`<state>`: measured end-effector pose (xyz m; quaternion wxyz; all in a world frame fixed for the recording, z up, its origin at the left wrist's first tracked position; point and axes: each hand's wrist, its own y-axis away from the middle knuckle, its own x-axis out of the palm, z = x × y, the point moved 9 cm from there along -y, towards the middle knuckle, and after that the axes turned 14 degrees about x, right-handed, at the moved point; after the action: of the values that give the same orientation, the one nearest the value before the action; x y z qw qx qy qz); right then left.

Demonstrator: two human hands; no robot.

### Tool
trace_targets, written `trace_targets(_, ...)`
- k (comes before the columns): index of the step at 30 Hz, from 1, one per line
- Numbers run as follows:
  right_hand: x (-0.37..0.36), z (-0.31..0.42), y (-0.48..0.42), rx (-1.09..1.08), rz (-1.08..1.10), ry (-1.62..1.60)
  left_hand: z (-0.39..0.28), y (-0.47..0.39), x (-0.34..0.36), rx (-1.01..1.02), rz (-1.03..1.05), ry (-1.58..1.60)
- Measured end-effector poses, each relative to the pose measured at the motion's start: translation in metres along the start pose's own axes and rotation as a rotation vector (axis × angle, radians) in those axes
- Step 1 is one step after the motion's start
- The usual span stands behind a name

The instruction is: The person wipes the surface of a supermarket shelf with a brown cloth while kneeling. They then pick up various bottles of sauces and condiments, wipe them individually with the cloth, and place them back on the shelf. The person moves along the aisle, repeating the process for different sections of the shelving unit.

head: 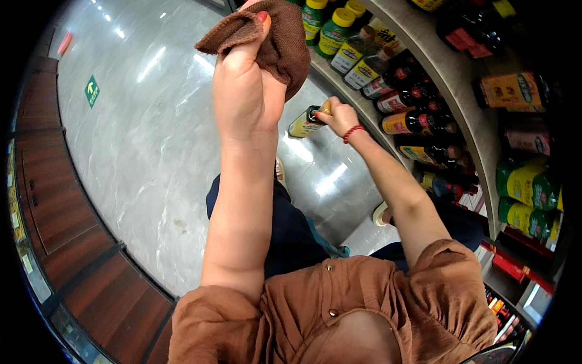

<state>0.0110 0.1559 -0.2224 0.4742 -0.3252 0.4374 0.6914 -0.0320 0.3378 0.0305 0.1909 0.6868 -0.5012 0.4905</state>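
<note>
In my left hand (248, 91), raised at the top centre, is a bunched brown cloth (286, 45). The thumb presses the cloth and part of the fingers is hidden by it. Lower down and to the right, my right hand (338, 117), with a red cord bracelet (353, 133) at the wrist, grips a squarish bottle (303, 123) by its neck and cap. This bottle has a yellow-green label and is tilted over the grey floor, beside the front edge of a store shelf.
Sauce bottles (404, 122) and green bottles with yellow caps (336, 32) line the shelf (386, 136) at right. An upper shelf (459, 100) holds more bottles. Dark wooden cabinets (63, 191) curve along the left. A green arrow sign (91, 92) lies on the glossy floor (141, 150).
</note>
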Motion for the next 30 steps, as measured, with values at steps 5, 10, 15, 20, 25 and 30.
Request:
trace_targets(5,-0.164,0.007,0.081,-0.109,-0.289,-0.140,0.019,0.006,0.005,-0.016,-0.008,0.001)
trace_targets(10,-0.317,0.006,0.186,-0.153,-0.615,-0.461,0.070,0.027,0.029,-0.157,0.069,-0.009)
trace_targets(15,-0.406,-0.017,0.270,-0.286,-0.736,-0.885,0.105,0.048,0.059,-0.228,0.205,-0.047)
trace_targets(20,-0.466,-0.042,0.361,-0.464,-0.986,-0.906,0.111,0.059,0.055,-0.243,0.183,-0.134)
trace_targets(25,-0.481,-0.040,0.397,-0.552,-1.143,-0.764,0.126,0.069,0.054,-0.293,0.232,-0.099)
trace_targets(30,-0.477,-0.042,0.355,-0.543,-1.105,-0.713,0.142,0.100,0.114,-0.326,0.434,0.010)
